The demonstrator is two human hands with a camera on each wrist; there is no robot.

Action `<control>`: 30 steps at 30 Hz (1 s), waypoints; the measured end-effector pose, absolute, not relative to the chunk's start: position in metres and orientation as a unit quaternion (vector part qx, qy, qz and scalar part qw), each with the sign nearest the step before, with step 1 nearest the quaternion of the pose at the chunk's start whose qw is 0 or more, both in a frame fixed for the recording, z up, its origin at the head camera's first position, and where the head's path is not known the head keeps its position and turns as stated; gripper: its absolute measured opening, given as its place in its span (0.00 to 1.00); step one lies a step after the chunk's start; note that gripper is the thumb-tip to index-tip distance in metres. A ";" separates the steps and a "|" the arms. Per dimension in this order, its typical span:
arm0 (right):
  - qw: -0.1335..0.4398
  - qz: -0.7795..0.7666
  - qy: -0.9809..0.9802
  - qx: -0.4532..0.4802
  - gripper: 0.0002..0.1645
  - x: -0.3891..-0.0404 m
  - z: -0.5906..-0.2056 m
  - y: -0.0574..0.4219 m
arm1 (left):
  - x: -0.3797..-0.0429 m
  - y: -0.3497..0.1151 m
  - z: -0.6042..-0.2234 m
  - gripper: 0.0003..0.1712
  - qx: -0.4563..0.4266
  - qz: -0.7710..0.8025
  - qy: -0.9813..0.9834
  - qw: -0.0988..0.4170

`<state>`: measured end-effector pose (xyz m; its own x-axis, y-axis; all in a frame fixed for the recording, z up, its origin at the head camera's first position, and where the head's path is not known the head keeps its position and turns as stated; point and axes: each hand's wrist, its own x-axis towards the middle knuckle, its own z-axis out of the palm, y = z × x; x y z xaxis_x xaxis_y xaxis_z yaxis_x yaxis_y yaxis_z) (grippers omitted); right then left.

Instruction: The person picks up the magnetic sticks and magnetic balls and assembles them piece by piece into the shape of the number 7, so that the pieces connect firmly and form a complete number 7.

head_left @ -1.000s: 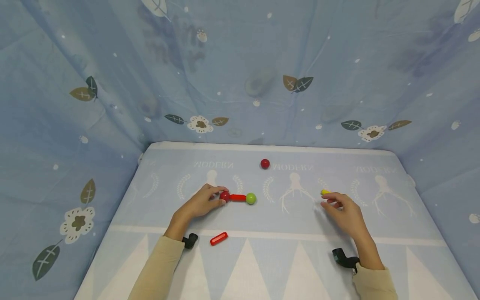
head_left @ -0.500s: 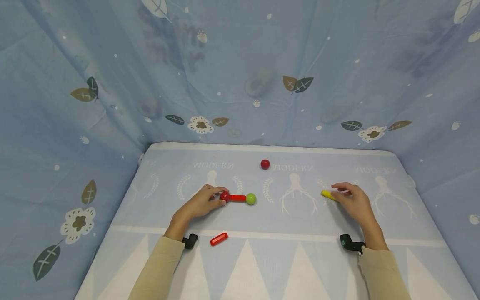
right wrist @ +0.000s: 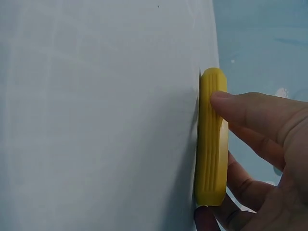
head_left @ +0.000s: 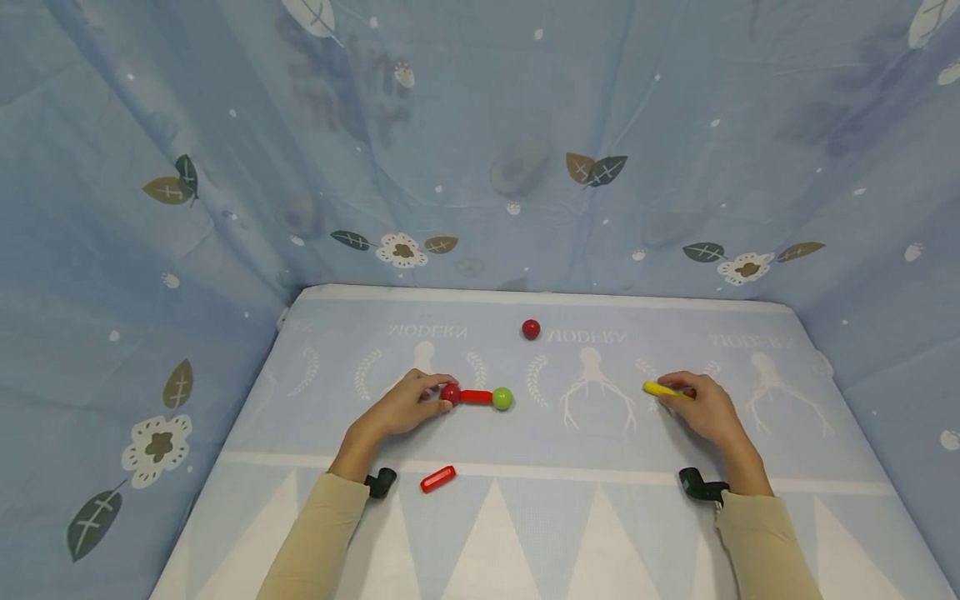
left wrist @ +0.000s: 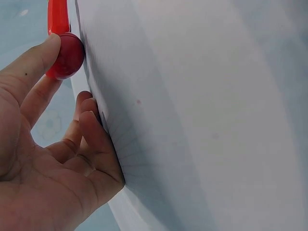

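My left hand (head_left: 406,403) pinches a red ball (left wrist: 72,55) between thumb and fingertips on the table. A short red rod (head_left: 476,397) runs right from that ball, with a green ball (head_left: 502,398) at its far end; the three sit in a line, touching. Off to the right, my right hand (head_left: 707,407) grips a yellow ribbed rod (right wrist: 211,139) that lies along the tabletop. The thumb presses on the rod's side, and the other fingers are partly hidden behind it.
A second red ball (head_left: 531,329) sits near the back of the table (head_left: 585,533). Another red rod (head_left: 438,478) lies in front of the left hand. Patterned blue cloth (head_left: 480,150) hangs behind the table and at both sides.
The right hand has shifted a little to the right, uncovering the yellow rod, and its fingers have come down onto it. The left hand has stayed put on the red ball.
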<state>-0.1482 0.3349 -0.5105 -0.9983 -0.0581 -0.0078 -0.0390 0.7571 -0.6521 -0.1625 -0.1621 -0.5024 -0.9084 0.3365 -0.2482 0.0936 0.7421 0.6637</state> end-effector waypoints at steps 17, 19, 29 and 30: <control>0.031 -0.333 0.942 -0.009 0.19 -0.145 -0.500 0.330 | -0.161 -0.162 -0.501 0.25 0.119 0.340 0.915 0.180; 0.025 -0.336 0.941 -0.010 0.20 -0.145 -0.497 0.328 | -0.161 -0.162 -0.500 0.25 0.118 0.341 0.915 0.180; 0.026 -0.412 0.911 0.017 0.27 -0.142 -0.490 0.309 | -0.161 -0.162 -0.500 0.24 0.115 0.340 0.916 0.181; 0.032 -0.430 0.902 0.022 0.28 -0.142 -0.490 0.307 | -0.161 -0.162 -0.500 0.25 0.114 0.339 0.916 0.181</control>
<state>-0.1417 0.3071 -0.4902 -0.9970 0.0128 -0.0759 0.0670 0.6298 -0.7738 -0.1615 -0.1617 -0.5001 -0.9081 0.3326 -0.2545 0.0865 0.7436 0.6630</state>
